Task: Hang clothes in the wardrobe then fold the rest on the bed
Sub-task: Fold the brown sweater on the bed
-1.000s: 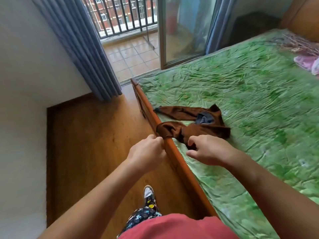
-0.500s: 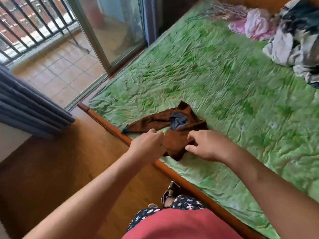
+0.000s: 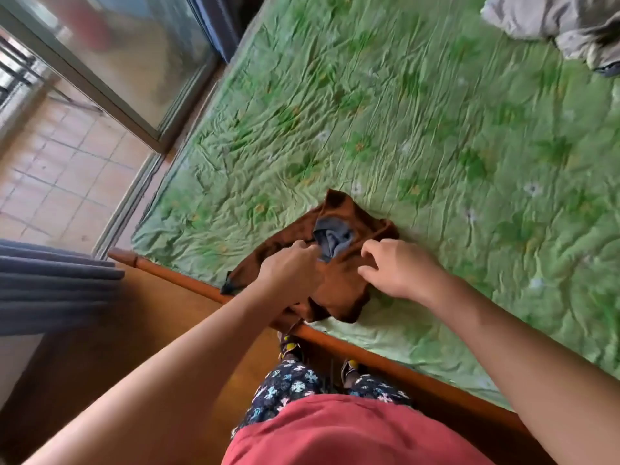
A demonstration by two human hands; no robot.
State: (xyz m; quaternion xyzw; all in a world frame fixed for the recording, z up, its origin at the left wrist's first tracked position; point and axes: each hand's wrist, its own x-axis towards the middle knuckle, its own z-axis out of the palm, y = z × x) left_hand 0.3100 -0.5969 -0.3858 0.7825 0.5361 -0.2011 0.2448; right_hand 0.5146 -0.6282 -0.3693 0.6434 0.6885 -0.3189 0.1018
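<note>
Head view. Gripped the brown garment (image 3: 339, 290) with the left hand (image 3: 292, 276), fingers curled into the cloth. Rested the right hand (image 3: 399, 273) on its other side, fingers bent and spread, tips touching fabric; could not tell whether pinching. Lay crumpled, grey-blue lining (image 3: 333, 239) showing, on the green bedsheet (image 3: 436, 129) just beside the wooden bed rail (image 3: 369, 354). Saw grey clothes (image 3: 553, 21) heaped well apart, far across the bed.

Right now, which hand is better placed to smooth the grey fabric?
Likely the right hand: its spread fingers lie free beside the grey fabric, while the left hand pinches the brown garment.
</note>
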